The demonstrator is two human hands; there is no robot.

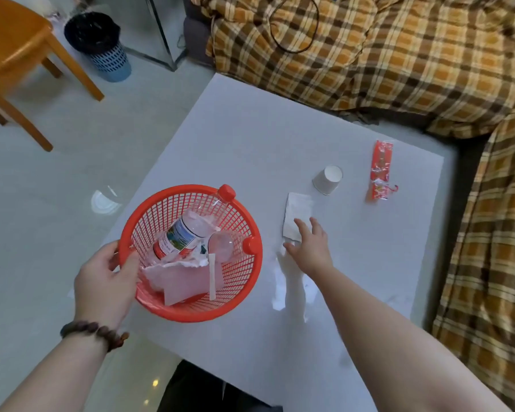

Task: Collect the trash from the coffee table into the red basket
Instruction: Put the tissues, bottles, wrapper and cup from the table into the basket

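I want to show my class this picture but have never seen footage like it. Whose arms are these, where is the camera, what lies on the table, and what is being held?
The camera is worn on a person's head, looking down, so the arms are the wearer's own. The left hand grips the rim of a red basket that already holds a plastic bottle and crumpled paper. The right hand is open, reaching onto a white paper sheet on the coffee table. A paper cup on its side and a red wrapper also lie there.
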